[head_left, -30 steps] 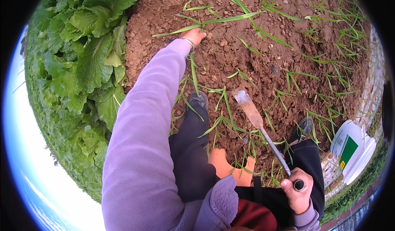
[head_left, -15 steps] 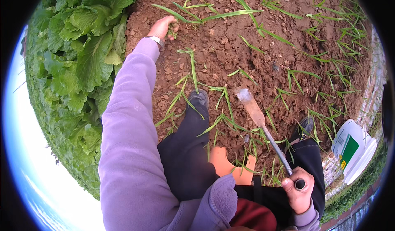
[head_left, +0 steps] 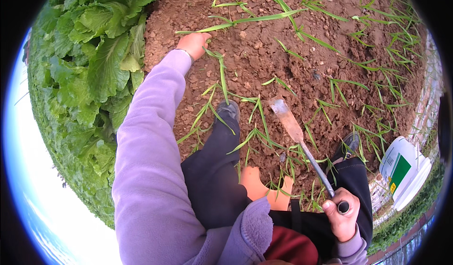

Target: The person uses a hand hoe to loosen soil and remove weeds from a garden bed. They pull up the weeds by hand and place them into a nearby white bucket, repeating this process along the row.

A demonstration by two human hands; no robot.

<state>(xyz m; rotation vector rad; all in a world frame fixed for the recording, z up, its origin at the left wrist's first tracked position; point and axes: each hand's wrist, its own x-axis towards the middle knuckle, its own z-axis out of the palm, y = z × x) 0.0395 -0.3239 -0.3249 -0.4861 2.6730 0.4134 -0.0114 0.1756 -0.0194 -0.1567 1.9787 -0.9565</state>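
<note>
My left hand (head_left: 193,45) reaches far forward to the soil, just below a long green leaf of a young plant (head_left: 232,24). Its fingers are curled; their tips and whatever they hold are hidden from above. Another young plant (head_left: 221,71) stands close to the wrist. Lower right, my right hand (head_left: 342,215) is wrapped round the metal tube handle of a hand trowel (head_left: 289,122). The trowel's flat, rusty, soil-smeared blade points away from me, over the ground among green shoots.
Large leafy greens (head_left: 106,59) crowd the left side. Rows of thin green plants (head_left: 349,83) grow in the brown clods to the right. A white bucket (head_left: 401,166) lies tilted at the right edge. My shoes (head_left: 228,110) and an orange piece (head_left: 262,187) are between the plants.
My left hand has moved slightly nearer and to the right, turning so its fingers and the green bits seen in them are hidden. My right hand and the trowel have hardly moved.
</note>
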